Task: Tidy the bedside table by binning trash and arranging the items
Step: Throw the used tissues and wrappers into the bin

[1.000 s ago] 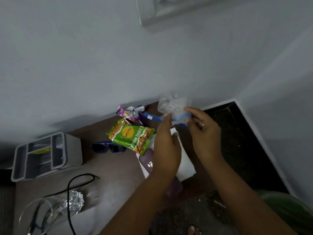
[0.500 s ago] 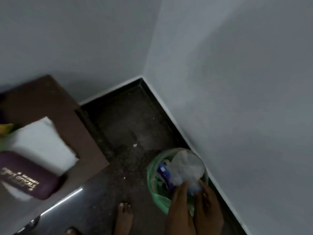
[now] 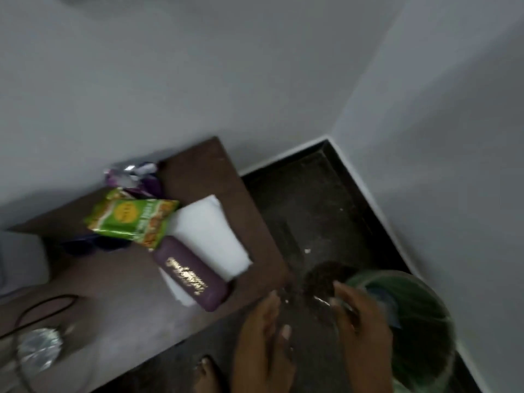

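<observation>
The person stands at the corner of the room, bent over the gap between the brown surface (image 3: 198, 171) and the green-lined bin (image 3: 422, 316) on the floor. Both hands hang low there. The left hand (image 3: 265, 347) is over the dark floor just off the surface's edge, its fingers (image 3: 273, 300) loose and nearly straight, holding nothing. The right hand (image 3: 361, 324) is at the rim of the bin, with its fingers (image 3: 338, 289) a little bent. The picture is blurred here, but it seems to me that this hand is also empty. Something blue (image 3: 382, 300) lies inside the bin, just beside the right hand.

I judge the step in hand to be the binning of trash, with both hands free for the next piece. That work is not yet finished. A crumpled purple wrapper (image 3: 133, 177) lies at the back of the surface against the wall, and a green snack packet (image 3: 133, 219) lies near it. This packet overlaps a white sheet of paper (image 3: 209, 236). A purple case (image 3: 188, 275) with gold lettering rests on the same sheet. At the near left stands a glass (image 3: 39, 350) with foil in it, with a black cable (image 3: 42, 304) close by.

The next move probably calls for a reach back over the surface to the wrapper by the wall. It is light and crumpled, so a pinch with few fingers should be enough. Whether the green packet is full or empty I cannot tell, so it needs a check first.
</observation>
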A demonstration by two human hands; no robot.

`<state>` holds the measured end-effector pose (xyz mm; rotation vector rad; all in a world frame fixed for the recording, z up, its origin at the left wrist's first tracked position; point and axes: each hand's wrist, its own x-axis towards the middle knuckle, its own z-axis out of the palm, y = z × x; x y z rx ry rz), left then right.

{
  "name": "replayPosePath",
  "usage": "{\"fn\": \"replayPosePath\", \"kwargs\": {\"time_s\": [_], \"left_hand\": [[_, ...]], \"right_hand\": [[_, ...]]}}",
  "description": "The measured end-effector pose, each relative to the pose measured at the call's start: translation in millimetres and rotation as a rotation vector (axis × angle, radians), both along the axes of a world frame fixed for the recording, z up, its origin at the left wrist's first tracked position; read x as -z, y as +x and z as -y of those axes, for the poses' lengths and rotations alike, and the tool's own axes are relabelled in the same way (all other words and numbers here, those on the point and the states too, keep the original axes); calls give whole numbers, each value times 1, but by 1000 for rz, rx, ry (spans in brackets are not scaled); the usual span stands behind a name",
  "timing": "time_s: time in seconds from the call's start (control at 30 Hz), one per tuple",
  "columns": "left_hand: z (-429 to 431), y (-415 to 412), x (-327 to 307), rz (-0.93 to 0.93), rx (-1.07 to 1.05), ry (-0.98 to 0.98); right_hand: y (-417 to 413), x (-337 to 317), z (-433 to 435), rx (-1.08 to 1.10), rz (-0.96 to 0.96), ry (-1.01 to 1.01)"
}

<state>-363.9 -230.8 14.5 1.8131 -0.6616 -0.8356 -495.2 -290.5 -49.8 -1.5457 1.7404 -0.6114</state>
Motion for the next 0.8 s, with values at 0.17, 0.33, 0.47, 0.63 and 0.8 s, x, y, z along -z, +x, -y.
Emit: {"fn": "replayPosePath", "kwargs": {"time_s": [0.17, 0.33, 0.47, 0.63, 0.8], "left_hand": [[-28, 140, 14, 16, -490, 91], [-27, 223, 36, -277, -662, 161], [-7, 234, 48, -444, -566, 86], [5, 234, 59, -630, -576, 35], [2, 231, 41, -526, -570, 58]], "right_hand": [[159, -38, 20, -243, 256, -72], [271, -25, 35, -382, 258, 90], [301, 0, 47, -497, 26, 204], [306, 15, 43, -602, -10, 154], [298, -3, 29, -608, 81, 77]]}}
